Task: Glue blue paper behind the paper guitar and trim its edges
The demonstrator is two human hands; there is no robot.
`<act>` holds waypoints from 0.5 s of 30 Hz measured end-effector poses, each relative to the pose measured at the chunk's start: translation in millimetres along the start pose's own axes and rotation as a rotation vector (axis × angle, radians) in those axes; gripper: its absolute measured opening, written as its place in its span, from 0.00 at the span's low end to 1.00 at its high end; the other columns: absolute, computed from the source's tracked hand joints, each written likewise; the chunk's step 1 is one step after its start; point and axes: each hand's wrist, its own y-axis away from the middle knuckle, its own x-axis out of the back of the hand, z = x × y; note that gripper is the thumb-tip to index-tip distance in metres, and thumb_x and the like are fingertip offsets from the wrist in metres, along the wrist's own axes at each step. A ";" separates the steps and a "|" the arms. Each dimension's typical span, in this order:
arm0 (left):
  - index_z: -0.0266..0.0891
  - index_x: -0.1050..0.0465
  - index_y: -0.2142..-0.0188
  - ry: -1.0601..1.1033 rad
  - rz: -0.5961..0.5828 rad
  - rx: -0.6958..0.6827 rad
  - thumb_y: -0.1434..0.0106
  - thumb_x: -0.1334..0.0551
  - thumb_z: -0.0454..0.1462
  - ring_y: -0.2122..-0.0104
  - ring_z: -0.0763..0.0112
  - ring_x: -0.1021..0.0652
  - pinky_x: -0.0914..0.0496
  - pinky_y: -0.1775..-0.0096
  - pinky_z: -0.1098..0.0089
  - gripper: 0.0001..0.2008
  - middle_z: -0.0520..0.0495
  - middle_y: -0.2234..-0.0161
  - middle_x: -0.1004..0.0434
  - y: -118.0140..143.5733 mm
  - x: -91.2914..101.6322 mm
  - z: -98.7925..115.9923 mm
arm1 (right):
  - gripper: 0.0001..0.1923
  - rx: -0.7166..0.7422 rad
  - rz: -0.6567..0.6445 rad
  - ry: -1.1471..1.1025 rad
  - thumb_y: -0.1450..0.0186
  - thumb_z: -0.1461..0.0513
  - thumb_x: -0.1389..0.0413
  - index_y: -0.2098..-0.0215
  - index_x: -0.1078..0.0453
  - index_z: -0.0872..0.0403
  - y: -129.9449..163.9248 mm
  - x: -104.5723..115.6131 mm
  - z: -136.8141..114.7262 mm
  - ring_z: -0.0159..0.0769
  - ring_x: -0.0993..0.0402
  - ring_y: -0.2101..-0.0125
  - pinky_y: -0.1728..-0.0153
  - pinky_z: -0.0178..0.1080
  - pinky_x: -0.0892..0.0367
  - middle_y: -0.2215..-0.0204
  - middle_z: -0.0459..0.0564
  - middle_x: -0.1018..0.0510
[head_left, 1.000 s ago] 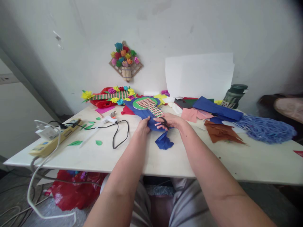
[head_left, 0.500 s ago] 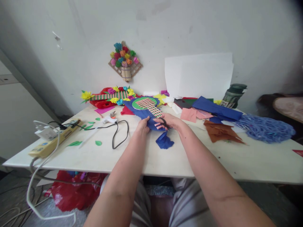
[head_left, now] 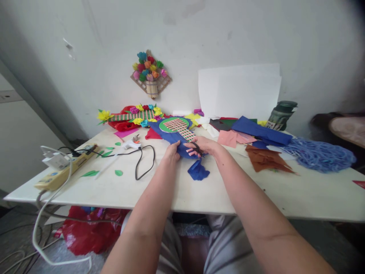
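Note:
On the table lies a guitar-shaped piece with a green round body and a lattice of striped sticks (head_left: 186, 133), resting on blue crepe paper (head_left: 168, 137). My left hand (head_left: 172, 151) grips the near edge of that paper, thumb on top. In my right hand (head_left: 205, 145) are black-handled scissors (head_left: 197, 148), held by the neck end of the lattice; their blades are mostly hidden by the paper and fingers. A crumpled blue scrap (head_left: 199, 170) hangs or lies just below the scissors; whether it is still joined to the sheet I cannot tell.
Left are a glue gun (head_left: 131, 144) with its cord, green paper leaves (head_left: 90, 173) and a power strip (head_left: 67, 167). A flowered lattice guitar (head_left: 131, 116) lies behind. Right are brown paper (head_left: 266, 158), a blue yarn-like heap (head_left: 322, 154) and a dark green bottle (head_left: 281, 115).
Almost nothing differs. My right hand and the scissors have shifted very slightly; my left hand keeps its place on the blue paper.

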 end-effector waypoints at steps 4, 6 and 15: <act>0.32 0.31 0.61 -0.002 -0.005 -0.012 0.39 0.45 0.28 0.77 0.69 0.23 0.26 0.65 0.66 0.08 0.46 0.75 0.24 -1.5 -0.4 0.0 | 0.22 -0.010 -0.011 0.040 0.48 0.51 0.36 0.71 0.43 0.54 -8.1 1.8 -2.7 0.29 0.32 0.87 0.93 0.27 0.42 0.84 0.47 0.27; 0.32 0.31 0.63 -0.001 -0.010 -0.017 0.39 0.45 0.28 0.77 0.69 0.24 0.26 0.65 0.66 0.06 0.46 0.75 0.25 -2.0 -0.4 -0.2 | 0.23 0.006 -0.012 0.044 0.49 0.51 0.36 0.71 0.42 0.54 -10.3 1.3 -3.4 0.30 0.31 0.86 0.93 0.27 0.42 0.84 0.47 0.27; 0.34 0.31 0.63 -0.005 -0.011 -0.027 0.39 0.46 0.28 0.76 0.70 0.24 0.27 0.62 0.65 0.06 0.47 0.76 0.26 -1.1 -0.6 -0.4 | 0.22 0.002 0.047 0.023 0.50 0.54 0.34 0.71 0.42 0.55 -9.4 -4.4 -2.2 0.31 0.32 0.89 0.95 0.26 0.45 0.88 0.45 0.29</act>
